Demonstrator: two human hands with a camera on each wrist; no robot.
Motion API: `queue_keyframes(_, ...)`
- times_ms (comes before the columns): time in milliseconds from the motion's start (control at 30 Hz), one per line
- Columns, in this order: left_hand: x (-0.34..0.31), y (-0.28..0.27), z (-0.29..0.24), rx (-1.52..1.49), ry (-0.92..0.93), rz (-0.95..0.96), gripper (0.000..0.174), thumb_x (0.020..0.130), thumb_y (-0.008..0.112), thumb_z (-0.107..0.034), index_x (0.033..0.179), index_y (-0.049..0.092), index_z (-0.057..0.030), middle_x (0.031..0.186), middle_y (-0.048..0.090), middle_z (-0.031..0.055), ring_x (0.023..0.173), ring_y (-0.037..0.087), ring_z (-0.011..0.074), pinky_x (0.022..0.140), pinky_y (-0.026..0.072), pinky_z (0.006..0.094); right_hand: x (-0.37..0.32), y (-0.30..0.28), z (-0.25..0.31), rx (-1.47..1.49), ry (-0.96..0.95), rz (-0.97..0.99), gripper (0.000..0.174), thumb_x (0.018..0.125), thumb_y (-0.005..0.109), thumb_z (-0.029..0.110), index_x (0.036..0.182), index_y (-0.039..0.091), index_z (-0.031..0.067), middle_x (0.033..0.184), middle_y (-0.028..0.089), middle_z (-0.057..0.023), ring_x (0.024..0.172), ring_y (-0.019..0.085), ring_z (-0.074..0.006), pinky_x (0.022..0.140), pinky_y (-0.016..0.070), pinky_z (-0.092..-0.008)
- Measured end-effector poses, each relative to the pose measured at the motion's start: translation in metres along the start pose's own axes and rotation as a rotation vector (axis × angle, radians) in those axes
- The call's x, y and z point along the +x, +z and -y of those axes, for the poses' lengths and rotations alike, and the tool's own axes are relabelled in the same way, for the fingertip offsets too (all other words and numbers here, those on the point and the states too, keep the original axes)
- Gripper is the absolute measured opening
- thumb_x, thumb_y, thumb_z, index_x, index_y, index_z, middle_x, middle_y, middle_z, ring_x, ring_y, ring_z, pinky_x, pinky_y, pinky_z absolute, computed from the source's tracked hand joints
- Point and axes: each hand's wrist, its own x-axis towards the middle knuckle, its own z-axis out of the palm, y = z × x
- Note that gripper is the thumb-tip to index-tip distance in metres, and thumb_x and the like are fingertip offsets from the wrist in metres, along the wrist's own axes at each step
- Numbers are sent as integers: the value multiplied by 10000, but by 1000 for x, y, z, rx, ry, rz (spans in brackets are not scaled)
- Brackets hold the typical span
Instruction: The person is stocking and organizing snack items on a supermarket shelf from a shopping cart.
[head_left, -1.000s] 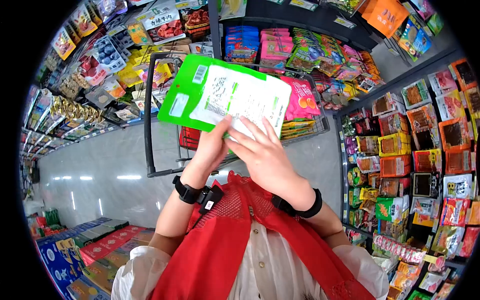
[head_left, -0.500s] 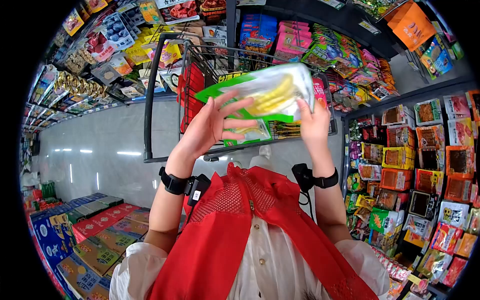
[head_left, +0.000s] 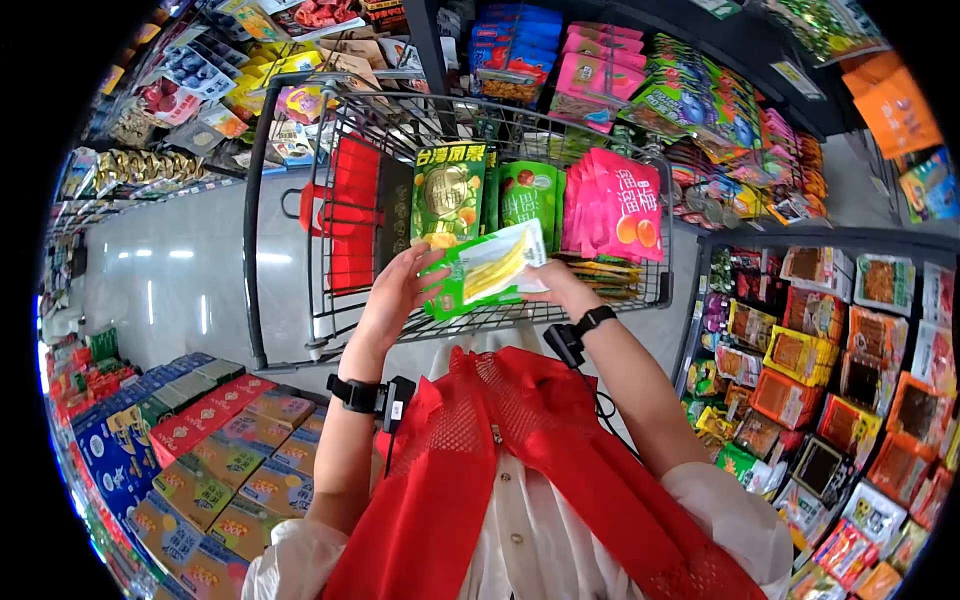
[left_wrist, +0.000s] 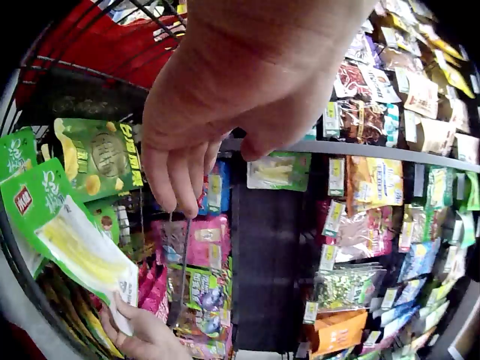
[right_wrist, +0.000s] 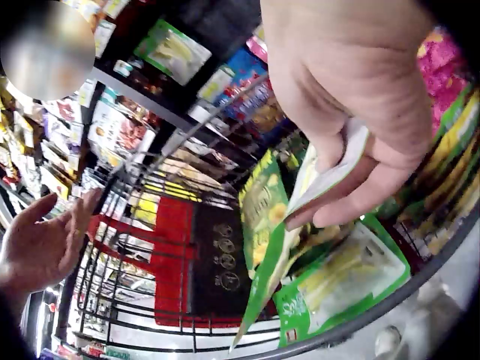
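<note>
My right hand [head_left: 562, 284] pinches one end of a green-and-white packet [head_left: 497, 265] with a yellow food picture, held over the shopping cart. In the right wrist view this packet [right_wrist: 264, 285] is tilted, and the thumb and fingers of my right hand [right_wrist: 360, 112] grip its edge. My left hand [head_left: 393, 292] is by the packet's other end in the head view. The left wrist view shows the fingers of my left hand [left_wrist: 240, 82] extended, apart from the packet [left_wrist: 82, 244]. A similar packet [right_wrist: 345, 279] lies lower in the cart.
The cart's handle [head_left: 256, 215] is at the left. Inside are a red-and-black bag [head_left: 352, 210], a green pineapple pouch [head_left: 448, 195], a green pouch [head_left: 530, 192] and pink packets [head_left: 618, 205]. Snack shelves stand behind and at the right; stacked boxes [head_left: 215, 465] are at lower left.
The packet has turned from its printed back to its picture side and moved lower over the cart. My left hand has let go of it; my right hand still holds it. More cart contents show.
</note>
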Motion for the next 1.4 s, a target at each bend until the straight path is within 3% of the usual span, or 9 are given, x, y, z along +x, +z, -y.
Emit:
queue_keyframes(133,19,5,10,73,-68,-197,420,885,346,-275,1216,322,-17,1184,449,124,1017,491,233,851,390,323,54,-3,-1,-721,236,64,405,762,525,179,1120,414,26,931,569,-181,769,594,-333,678,490,-402)
queue_keyframes(200,34,-3,20,82,-105,-219,397,887,346,-268,1201,351,-24,1157,476,110,1009,499,219,847,390,320,155,-31,-59,-1273,-214,-104,439,739,522,149,1136,387,20,990,530,-228,882,547,-358,772,449,-383)
queue_keyframes(533,162,-64,134,1262,-370,-100,391,803,475,-233,1105,426,11,1109,475,221,963,491,362,757,434,401,144,-14,-12,-1194,-396,-162,596,727,584,166,1203,278,-22,1165,396,-247,1083,399,-352,915,327,-363)
queue_keyframes(600,181,-99,185,1333,45,-239,417,770,503,-263,1096,446,-9,1171,355,313,1023,396,441,777,414,456,170,-20,-31,-1143,-440,-161,635,732,590,190,1220,252,-34,1132,431,-250,1046,439,-353,879,360,-368)
queue_keyframes(667,191,-96,181,1739,-406,118,603,753,521,-307,1237,284,-39,1259,260,295,1119,341,405,859,390,405,174,-20,-34,-997,-363,-315,618,745,578,221,1201,257,-45,1025,505,-253,955,497,-371,802,409,-384)
queue_keyframes(933,162,-112,153,1224,-898,149,461,764,448,-278,1150,421,-27,1093,510,196,956,517,326,799,401,387,170,-16,-71,-1199,-88,95,285,738,556,215,871,553,-37,878,548,-246,861,535,-351,729,426,-427)
queue_keyframes(1167,172,-184,221,973,-317,111,425,828,432,-370,1111,433,-53,987,512,66,755,482,194,693,408,295,173,10,-73,-853,-241,-626,294,720,468,69,973,417,-73,934,509,-281,896,497,-415,737,421,-450)
queue_keyframes(1267,181,-186,226,1086,-112,250,418,814,473,-367,1100,442,-64,974,517,36,694,468,153,595,411,291,158,9,-45,-856,-93,-413,303,693,505,93,926,463,-96,888,545,-277,853,533,-397,734,442,-419)
queue_keyframes(1400,178,-117,145,800,-868,104,610,728,521,-523,1174,409,-122,1165,431,46,1046,403,186,833,367,373,186,-13,-75,-658,40,-201,349,591,663,134,874,576,-50,809,608,-140,719,588,-237,637,454,-348)
